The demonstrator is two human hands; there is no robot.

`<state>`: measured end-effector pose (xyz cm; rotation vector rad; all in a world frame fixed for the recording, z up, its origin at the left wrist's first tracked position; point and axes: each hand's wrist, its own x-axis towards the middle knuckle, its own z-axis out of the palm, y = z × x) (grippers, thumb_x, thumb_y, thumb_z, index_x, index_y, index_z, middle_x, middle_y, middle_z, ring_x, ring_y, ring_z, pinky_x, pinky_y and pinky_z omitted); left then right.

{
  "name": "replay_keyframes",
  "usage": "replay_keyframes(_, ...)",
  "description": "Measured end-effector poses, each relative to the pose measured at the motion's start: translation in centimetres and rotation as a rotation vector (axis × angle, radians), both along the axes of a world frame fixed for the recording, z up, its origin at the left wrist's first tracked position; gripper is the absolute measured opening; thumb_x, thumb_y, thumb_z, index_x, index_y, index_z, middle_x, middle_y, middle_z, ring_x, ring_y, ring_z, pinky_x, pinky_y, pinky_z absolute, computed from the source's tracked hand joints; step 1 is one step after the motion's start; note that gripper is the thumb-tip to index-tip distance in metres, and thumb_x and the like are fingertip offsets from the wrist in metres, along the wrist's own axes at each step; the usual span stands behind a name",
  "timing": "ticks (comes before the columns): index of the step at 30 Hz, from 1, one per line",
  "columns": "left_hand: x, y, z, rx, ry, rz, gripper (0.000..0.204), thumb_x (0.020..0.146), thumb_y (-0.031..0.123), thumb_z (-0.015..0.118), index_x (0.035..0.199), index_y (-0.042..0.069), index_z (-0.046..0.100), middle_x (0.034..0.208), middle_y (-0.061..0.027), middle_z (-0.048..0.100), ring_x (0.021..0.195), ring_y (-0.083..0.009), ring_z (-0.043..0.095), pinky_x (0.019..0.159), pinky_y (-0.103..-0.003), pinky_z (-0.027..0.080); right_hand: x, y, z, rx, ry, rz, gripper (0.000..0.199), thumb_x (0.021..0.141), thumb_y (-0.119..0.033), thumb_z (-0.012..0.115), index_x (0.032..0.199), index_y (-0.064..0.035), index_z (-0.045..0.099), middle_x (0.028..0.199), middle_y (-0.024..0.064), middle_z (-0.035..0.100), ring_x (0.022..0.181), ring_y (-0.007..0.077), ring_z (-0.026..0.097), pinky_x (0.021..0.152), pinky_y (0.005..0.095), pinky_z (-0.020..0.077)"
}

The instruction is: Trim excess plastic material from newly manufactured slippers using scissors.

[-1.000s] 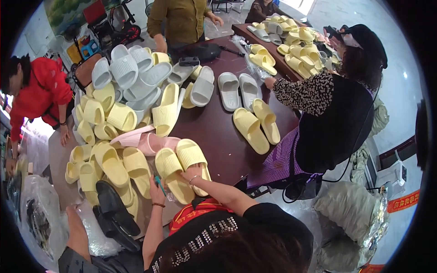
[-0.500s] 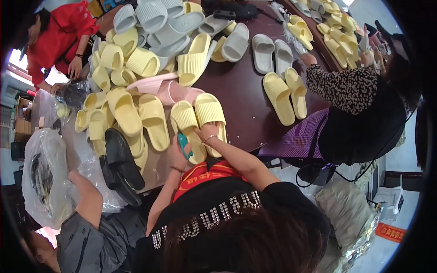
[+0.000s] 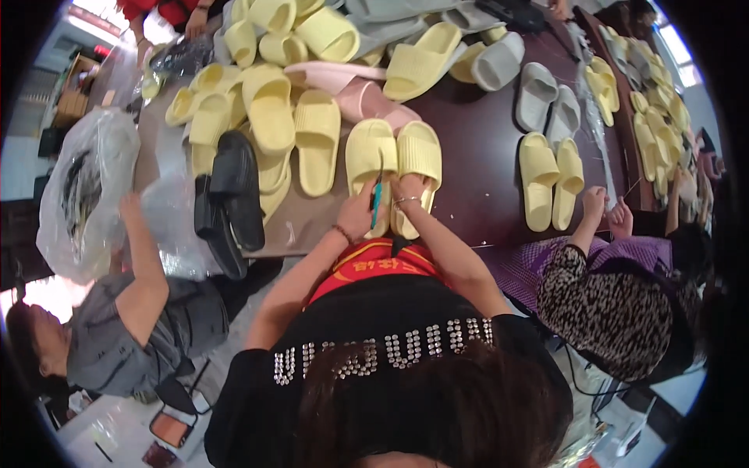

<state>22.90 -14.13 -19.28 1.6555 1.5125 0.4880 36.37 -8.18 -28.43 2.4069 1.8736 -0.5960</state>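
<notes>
Two yellow slide slippers stand side by side at the table edge before me, a left slipper (image 3: 370,148) and a right slipper (image 3: 419,148), toes pointing away. My left hand (image 3: 356,212) is closed around teal-handled scissors (image 3: 377,201), whose slim dark blade points up over the left slipper's ribbed strap. At the right slipper's foot opening, my right hand (image 3: 409,189) has its fingers tucked in under the strap's edge, gripping it; the fingertips are hidden. Just beyond the pair lies a pink slipper (image 3: 367,101).
Yellow and grey slippers (image 3: 316,144) are heaped at the far left, with black slippers (image 3: 238,187) nearer. Grey slippers (image 3: 534,97) and a yellow pair (image 3: 538,183) stand right. Co-workers sit either side, one beside a clear plastic bag (image 3: 90,187); another stands across the table.
The whole view has shifted. My left hand has raised the scissors, blade now over the left slipper's strap. The right-hand co-worker's hands have drawn back toward the table edge.
</notes>
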Motion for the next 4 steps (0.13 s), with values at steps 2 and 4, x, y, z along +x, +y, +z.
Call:
replay_keyframes(2, -0.2, 0.3, -0.1, 0.031, -0.046, 0.032, 0.056, 0.072, 0.020, 0.056, 0.122, 0.007, 0.034, 0.070, -0.0178, 0.055, 0.065, -0.0312, 0.057, 0.056, -0.038, 0.043, 0.3, 0.9, 3.9, -0.364, 0.241, 0.049, 0.069, 0.075, -0.054, 0.046, 0.113, 0.0036, 0.048, 0.125, 0.0209, 0.039, 0.122, 0.0270, 0.028, 0.098, 0.0529, 0.0091)
replay_keyframes(4, -0.3, 0.9, -0.8, 0.133, -0.069, 0.038, 0.059, 0.072, 0.024, 0.058, 0.122, 0.005, 0.034, 0.072, -0.0191, 0.055, 0.065, -0.0325, 0.057, 0.057, -0.039, 0.043, 0.6, 0.6, 2.1, -0.356, 0.481, -0.082, 0.071, 0.073, -0.055, 0.046, 0.115, 0.0030, 0.046, 0.124, 0.0173, 0.041, 0.121, 0.0288, 0.030, 0.097, 0.0545, 0.0140)
